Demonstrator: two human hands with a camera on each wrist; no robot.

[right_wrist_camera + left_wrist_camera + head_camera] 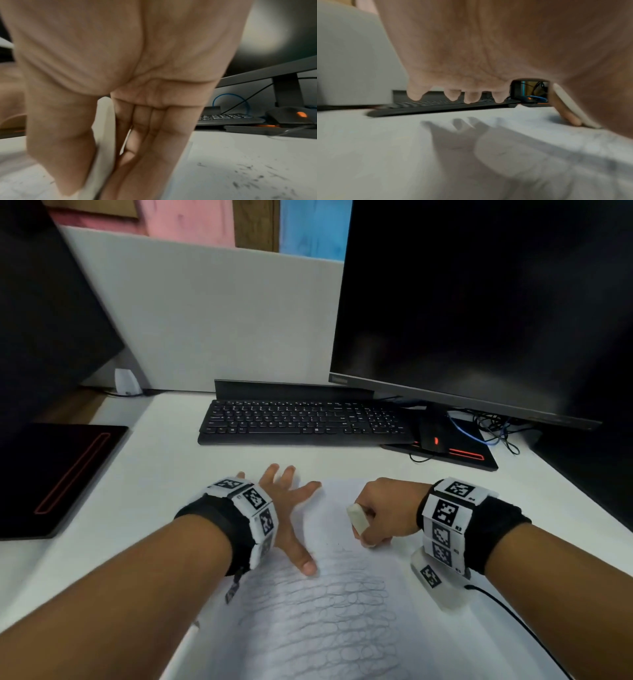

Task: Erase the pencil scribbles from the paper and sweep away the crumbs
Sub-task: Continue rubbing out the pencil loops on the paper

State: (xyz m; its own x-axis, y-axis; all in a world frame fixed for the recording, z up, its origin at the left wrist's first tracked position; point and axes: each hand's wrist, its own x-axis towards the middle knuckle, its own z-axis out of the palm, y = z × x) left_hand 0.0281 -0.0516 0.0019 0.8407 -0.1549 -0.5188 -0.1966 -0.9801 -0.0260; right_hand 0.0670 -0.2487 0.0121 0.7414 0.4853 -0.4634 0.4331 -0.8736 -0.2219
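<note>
Careful: your right hand point(383, 510) pinches the eraser point(357, 518) over the paper point(329, 611), beside your splayed left hand point(286, 508) pinning it. Press too hard toward the remaining scribbles point(329, 607) and that paper could crumple.

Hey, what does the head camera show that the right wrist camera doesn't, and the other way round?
Only the head view shows the left hand spread flat on the paper, with the pencil scribbles covering its near half. Only the right wrist view shows dark eraser crumbs scattered on the surface beside the hand. Both show the right hand pinching the white eraser, plus the keyboard and mouse.
</note>
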